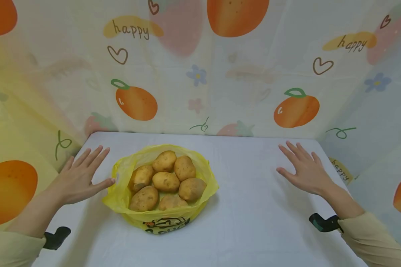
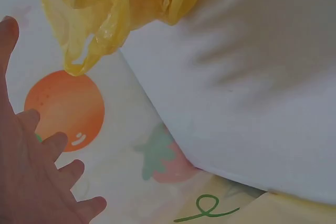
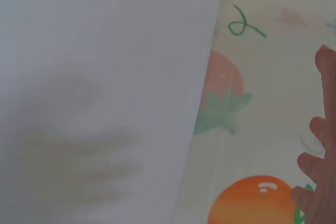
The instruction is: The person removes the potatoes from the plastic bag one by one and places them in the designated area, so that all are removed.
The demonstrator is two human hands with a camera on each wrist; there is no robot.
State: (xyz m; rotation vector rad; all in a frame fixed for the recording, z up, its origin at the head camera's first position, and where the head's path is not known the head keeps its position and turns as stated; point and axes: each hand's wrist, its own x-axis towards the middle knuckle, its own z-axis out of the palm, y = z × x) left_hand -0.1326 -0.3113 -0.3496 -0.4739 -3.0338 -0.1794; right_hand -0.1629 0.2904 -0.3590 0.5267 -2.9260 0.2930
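Observation:
A yellow plastic bag with its mouth spread wide stands left of centre on the table, and several potatoes lie inside it. My left hand hovers just left of the bag with fingers straight and spread, its thumb near the rim. Far to the right, over the table's right side, my right hand is held up with fingers extended and nothing in it. In the left wrist view the bag's handle hangs near the left hand. The right wrist view shows the right hand above the surface.
The table has a white cover, with its back edge against a curtain printed with oranges, strawberries and hearts. The same cloth hangs at both sides. Dark straps with mounts sit on both wrists.

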